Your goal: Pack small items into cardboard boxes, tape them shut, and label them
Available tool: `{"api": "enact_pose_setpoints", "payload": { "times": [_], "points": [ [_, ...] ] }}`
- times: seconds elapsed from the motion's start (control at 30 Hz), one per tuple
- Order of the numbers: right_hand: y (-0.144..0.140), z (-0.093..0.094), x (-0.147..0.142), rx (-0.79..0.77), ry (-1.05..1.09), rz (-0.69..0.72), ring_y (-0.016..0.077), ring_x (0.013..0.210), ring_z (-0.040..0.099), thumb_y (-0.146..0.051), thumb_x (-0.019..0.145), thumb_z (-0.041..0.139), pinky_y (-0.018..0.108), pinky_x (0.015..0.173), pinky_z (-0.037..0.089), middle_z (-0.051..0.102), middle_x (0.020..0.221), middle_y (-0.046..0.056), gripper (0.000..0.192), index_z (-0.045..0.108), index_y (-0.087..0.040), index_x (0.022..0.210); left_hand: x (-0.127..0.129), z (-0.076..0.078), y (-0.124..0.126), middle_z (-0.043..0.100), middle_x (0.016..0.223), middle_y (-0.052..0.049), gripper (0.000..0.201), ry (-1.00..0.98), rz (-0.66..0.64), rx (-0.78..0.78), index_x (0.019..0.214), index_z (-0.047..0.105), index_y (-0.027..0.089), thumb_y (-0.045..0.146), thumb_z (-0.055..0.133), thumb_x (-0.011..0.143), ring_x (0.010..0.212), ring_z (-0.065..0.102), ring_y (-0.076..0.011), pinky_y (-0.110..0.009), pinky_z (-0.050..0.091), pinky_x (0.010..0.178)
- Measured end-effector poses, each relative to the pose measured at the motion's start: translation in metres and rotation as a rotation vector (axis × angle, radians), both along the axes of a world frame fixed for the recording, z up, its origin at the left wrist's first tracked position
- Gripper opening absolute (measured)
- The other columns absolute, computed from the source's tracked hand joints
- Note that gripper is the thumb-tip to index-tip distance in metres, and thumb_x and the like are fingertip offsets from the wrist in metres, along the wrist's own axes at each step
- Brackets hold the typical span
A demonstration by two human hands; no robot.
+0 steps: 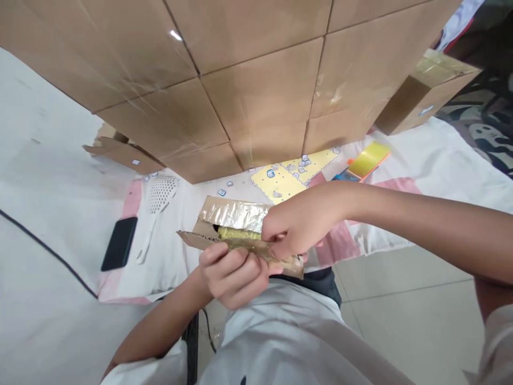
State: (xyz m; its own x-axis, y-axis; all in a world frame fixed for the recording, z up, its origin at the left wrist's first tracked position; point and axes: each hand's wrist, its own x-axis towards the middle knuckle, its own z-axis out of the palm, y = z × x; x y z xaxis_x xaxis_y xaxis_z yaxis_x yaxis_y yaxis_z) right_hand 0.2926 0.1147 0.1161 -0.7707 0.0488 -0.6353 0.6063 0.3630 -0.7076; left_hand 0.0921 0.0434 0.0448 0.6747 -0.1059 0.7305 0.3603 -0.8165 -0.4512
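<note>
A small cardboard box with tape-covered flaps sits open in front of me, above my lap. My left hand grips its near flap from below. My right hand reaches in from the right, fingers pinched at the box's opening on something I cannot make out. A yellow-green item shows inside the box.
A wall of stacked cardboard boxes fills the back. On the white and pink cloth lie a black phone, a white slotted scoop, yellow sheets with small stickers and a yellow-orange pad. Tiled floor lies at right.
</note>
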Motion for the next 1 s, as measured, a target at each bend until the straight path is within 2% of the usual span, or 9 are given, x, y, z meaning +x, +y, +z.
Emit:
{"api": "enact_pose_setpoints", "payload": {
  "times": [0.23,0.3,0.43,0.5,0.6,0.73,0.83,0.93,1.0],
  "points": [
    [0.011,-0.003,-0.003,-0.021,-0.013,0.022,0.0126,0.053,0.053,-0.030,0.101,0.048,0.028,0.064,0.039,0.046,0.048,-0.006,0.033,0.046,-0.020,0.069,-0.011,0.004,0.003,0.055,0.058,0.006,0.027,0.114,-0.079,0.132,0.059,0.063,0.024,0.021,0.085,0.075,0.054,0.051,-0.0066,-0.027,0.026,0.048],
    [0.013,-0.002,-0.003,-0.049,-0.016,0.001,0.0121,0.053,0.052,-0.030,0.103,0.048,0.028,0.066,0.040,0.042,0.046,-0.007,0.036,0.044,-0.021,0.068,-0.013,0.005,0.002,0.060,0.060,0.007,0.026,0.092,-0.077,0.090,0.060,0.064,0.024,0.019,0.085,0.075,0.053,0.053,-0.0062,-0.027,0.027,0.046],
    [0.017,-0.003,-0.001,-0.059,-0.012,-0.015,0.0132,0.055,0.055,-0.029,0.103,0.049,0.028,0.066,0.040,0.042,0.044,-0.007,0.036,0.046,-0.021,0.068,-0.016,0.001,0.000,0.065,0.061,0.008,0.026,-0.027,-0.109,-0.147,0.062,0.063,0.022,0.020,0.084,0.077,0.054,0.057,-0.0074,-0.030,0.029,0.052],
    [0.019,-0.004,-0.001,-0.044,0.001,-0.011,0.0137,0.056,0.056,-0.029,0.103,0.050,0.028,0.066,0.040,0.044,0.044,-0.007,0.035,0.048,-0.021,0.069,-0.019,-0.004,-0.001,0.067,0.062,0.006,0.026,-0.053,-0.109,-0.169,0.063,0.064,0.022,0.025,0.085,0.078,0.058,0.059,-0.0094,-0.032,0.031,0.056],
    [0.021,-0.004,0.000,-0.021,0.008,-0.003,0.0128,0.054,0.055,-0.030,0.103,0.050,0.028,0.066,0.040,0.045,0.043,-0.007,0.037,0.047,-0.021,0.067,-0.024,-0.014,-0.006,0.070,0.065,0.005,0.025,-0.088,-0.055,-0.136,0.065,0.066,0.022,0.030,0.084,0.081,0.060,0.061,-0.0109,-0.033,0.033,0.062],
    [0.022,-0.004,0.000,-0.025,0.012,-0.002,0.0118,0.052,0.052,-0.030,0.103,0.050,0.028,0.065,0.040,0.045,0.044,-0.007,0.040,0.043,-0.021,0.065,-0.031,-0.027,-0.020,0.073,0.066,0.006,0.013,-0.173,0.110,-0.270,0.075,0.069,0.026,0.029,0.078,0.084,0.058,0.063,-0.0136,-0.034,0.040,0.070],
    [0.022,-0.005,0.001,-0.025,0.007,-0.013,0.0121,0.053,0.053,-0.031,0.102,0.052,0.028,0.064,0.039,0.044,0.045,-0.006,0.041,0.042,-0.021,0.064,-0.033,-0.030,-0.028,0.073,0.066,0.005,0.010,-0.173,0.211,-0.241,0.078,0.070,0.028,0.031,0.076,0.085,0.059,0.065,-0.0161,-0.037,0.043,0.074],
    [0.022,-0.005,0.001,-0.016,-0.001,-0.010,0.0129,0.055,0.054,-0.032,0.101,0.052,0.029,0.065,0.039,0.046,0.048,-0.006,0.040,0.042,-0.021,0.064,-0.034,-0.026,-0.029,0.075,0.069,0.003,0.012,-0.104,0.177,-0.203,0.077,0.070,0.023,0.026,0.077,0.086,0.062,0.067,-0.0147,-0.035,0.043,0.074],
    [0.022,-0.005,0.001,-0.016,-0.003,-0.009,0.0130,0.055,0.053,-0.033,0.101,0.052,0.029,0.064,0.038,0.047,0.050,-0.005,0.039,0.042,-0.021,0.066,-0.034,-0.023,-0.029,0.075,0.070,0.001,0.012,-0.116,0.142,-0.236,0.077,0.070,0.018,0.022,0.075,0.088,0.065,0.069,-0.0136,-0.034,0.042,0.073]
  ]
}}
